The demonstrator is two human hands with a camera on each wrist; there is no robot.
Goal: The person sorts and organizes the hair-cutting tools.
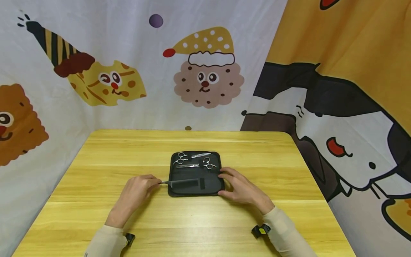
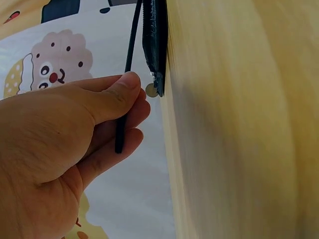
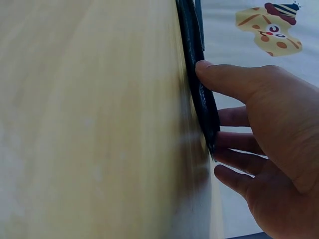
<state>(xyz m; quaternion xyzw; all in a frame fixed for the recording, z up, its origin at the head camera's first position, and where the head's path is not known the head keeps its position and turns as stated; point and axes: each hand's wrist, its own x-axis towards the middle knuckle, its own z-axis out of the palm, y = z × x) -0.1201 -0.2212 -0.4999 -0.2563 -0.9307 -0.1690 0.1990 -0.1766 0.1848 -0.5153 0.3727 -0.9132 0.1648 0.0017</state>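
A black case (image 1: 210,178) lies spread flat on the wooden table. Two pairs of silver scissors are in its upper half: one pair (image 1: 201,155) has its finger loops to the left, the other pair (image 1: 187,166) has them to the right. My left hand (image 1: 139,187) pinches the thin tail of a black comb (image 1: 185,184) between thumb and fingers, and the toothed part overlaps the case's lower half, left of a small dark strap (image 1: 202,183). My right hand (image 1: 239,187) touches the case's right edge, thumb at the near corner and fingers spread; the left wrist view shows the comb's tail (image 2: 119,134) close up.
The wooden table (image 1: 192,221) extends around the case on every side. Behind it hangs a white curtain (image 1: 128,39) with cartoon prints, and a yellow cloth (image 1: 353,43) with a cartoon animal hangs at the right. Both wrists wear small dark devices.
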